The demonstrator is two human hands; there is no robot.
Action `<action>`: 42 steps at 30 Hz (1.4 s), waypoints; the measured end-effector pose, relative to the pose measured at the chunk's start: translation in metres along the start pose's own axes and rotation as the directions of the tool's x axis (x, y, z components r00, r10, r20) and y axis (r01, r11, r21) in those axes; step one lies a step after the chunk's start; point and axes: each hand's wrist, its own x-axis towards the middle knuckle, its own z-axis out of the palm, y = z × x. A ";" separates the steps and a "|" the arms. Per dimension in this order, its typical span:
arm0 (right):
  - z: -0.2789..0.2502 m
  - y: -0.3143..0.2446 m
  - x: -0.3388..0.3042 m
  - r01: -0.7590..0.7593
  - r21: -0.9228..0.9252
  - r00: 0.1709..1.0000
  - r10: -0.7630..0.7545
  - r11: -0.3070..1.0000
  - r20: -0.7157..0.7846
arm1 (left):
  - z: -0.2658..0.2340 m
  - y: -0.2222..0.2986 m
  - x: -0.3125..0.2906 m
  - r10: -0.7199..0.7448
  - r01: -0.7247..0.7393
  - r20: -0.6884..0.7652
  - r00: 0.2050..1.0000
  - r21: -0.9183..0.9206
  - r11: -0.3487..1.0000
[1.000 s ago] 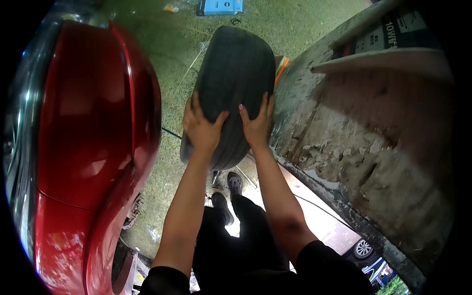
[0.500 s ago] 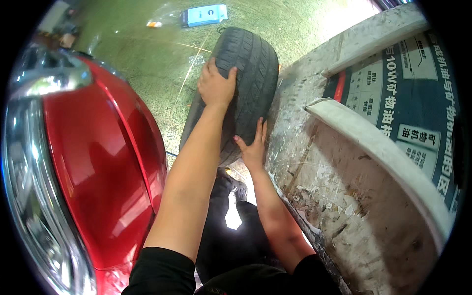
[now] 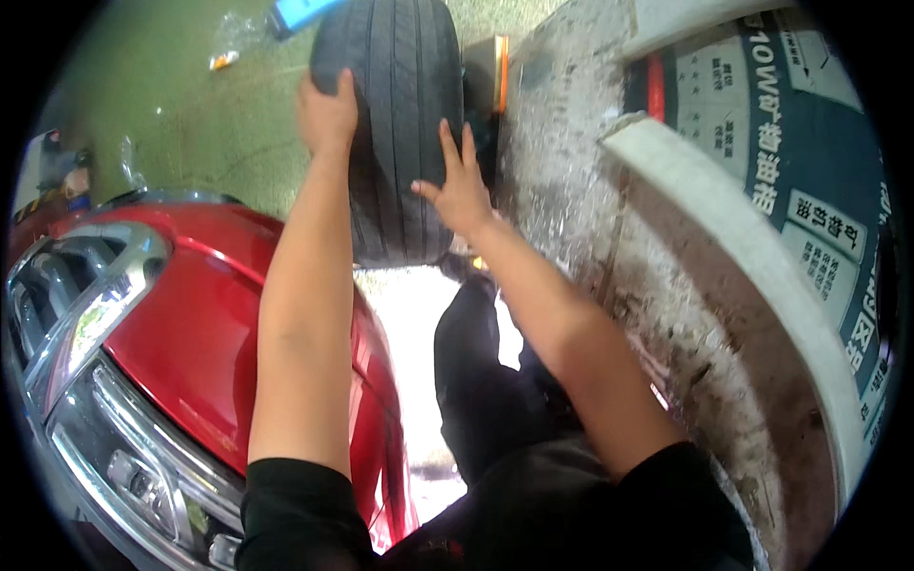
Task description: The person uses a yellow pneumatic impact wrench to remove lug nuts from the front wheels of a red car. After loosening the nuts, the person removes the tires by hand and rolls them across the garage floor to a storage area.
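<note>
A black tire (image 3: 395, 133) stands upright ahead of me, its grooved tread facing me. At its left edge, my left hand (image 3: 328, 116) grips the shoulder, with the thumb near the tread and the other fingers partly hidden. My right hand (image 3: 462, 195) touches the tread's right side, its thumb and fingers stretched out and spread. Both forearms reach forward from black sleeves. Whether the tire is mounted on a wheel does not show.
At left is a red car front (image 3: 200, 333) with a headlight (image 3: 148, 476). A worn, stained pale surface (image 3: 657, 314) with a raised curved edge lies to the right. A blue box (image 3: 300, 13) and clear plastic wrapping (image 3: 236, 38) lie on the green floor (image 3: 209, 124).
The view has shifted, and the tire now appears straighter and farther from my body. My left hand has moved from on top of the tread to its left edge. An orange-edged object has come into view.
</note>
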 end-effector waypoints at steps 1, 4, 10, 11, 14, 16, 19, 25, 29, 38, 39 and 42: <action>0.005 -0.006 0.006 0.020 -0.018 1.000 -0.020 1.000 0.009 | -0.005 -0.005 0.006 0.011 -0.011 -0.010 1.000 -0.002 1.000; 0.020 -0.029 0.009 -0.027 -0.097 0.997 0.033 0.995 0.063 | -0.017 -0.028 0.003 0.000 0.003 -0.059 0.998 0.058 0.998; 0.035 -0.057 0.027 0.105 -0.116 0.992 -0.096 0.988 0.082 | -0.039 -0.052 0.021 -0.122 0.129 -0.108 0.987 0.064 0.990; 0.032 -0.061 0.032 0.110 -0.120 0.990 -0.098 0.987 0.106 | -0.045 -0.048 0.026 -0.188 0.195 -0.084 0.979 0.081 0.978; 0.023 -0.072 0.062 0.143 -0.100 0.981 -0.128 0.985 0.144 | -0.052 -0.042 0.044 -0.284 0.289 -0.090 0.955 0.052 0.956; 0.015 -0.076 0.084 0.161 -0.105 0.976 -0.143 0.981 0.162 | -0.047 -0.038 0.060 -0.306 0.316 -0.144 0.941 0.051 0.947; -0.001 -0.092 0.120 0.161 -0.095 0.967 -0.138 0.982 0.214 | -0.051 -0.019 0.083 -0.384 0.393 -0.140 0.913 0.046 0.918; -0.014 -0.135 0.210 0.212 -0.164 0.957 -0.171 0.963 0.235 | -0.052 -0.005 0.174 -0.440 0.448 -0.120 0.890 0.052 0.893; -0.003 -0.162 0.279 0.249 -0.056 0.961 -0.239 0.967 0.139 | -0.045 -0.003 0.171 -0.114 0.175 -0.328 0.938 0.164 0.971; -0.016 -0.122 0.347 0.241 0.141 0.955 -0.261 0.960 0.144 | 0.002 0.023 0.179 0.119 -0.063 -0.362 0.925 0.162 0.985; -0.010 -0.109 0.341 0.272 0.083 0.953 -0.281 0.959 0.114 | 0.003 0.032 0.204 0.155 -0.098 -0.376 0.914 0.167 0.981; 0.000 -0.119 0.372 0.204 0.085 0.979 -0.202 0.975 -0.030 | 0.017 0.046 0.276 0.218 -0.131 -0.415 0.883 0.228 0.965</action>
